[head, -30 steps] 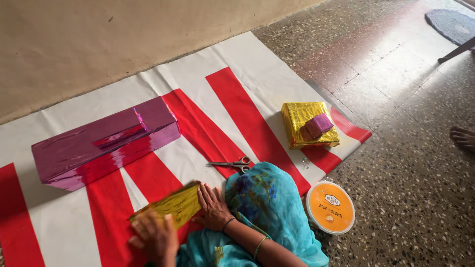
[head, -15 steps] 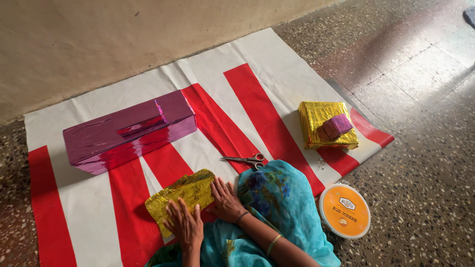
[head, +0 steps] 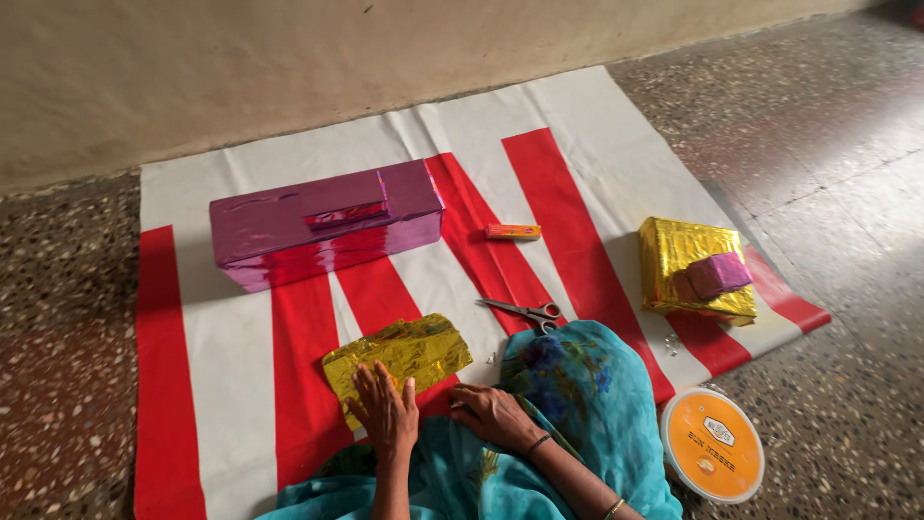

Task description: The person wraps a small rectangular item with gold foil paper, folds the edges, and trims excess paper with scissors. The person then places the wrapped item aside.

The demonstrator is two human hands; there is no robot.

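The left hand (head: 385,412) lies flat, fingers spread, on the near-left corner of the gold foil packet (head: 397,356), pressing on it rather than gripping it, while the right hand (head: 493,414) rests open and empty on the striped sheet (head: 221,366) and the blue cloth (head: 568,385) just beside the packet's near-right edge. The packet lies flat in front of both hands, its long axis running from near-left to far-right, so the left hand is the closer one. Scissors (head: 525,310) lie just beyond the right hand, and a long purple box (head: 322,226) sits farther back.
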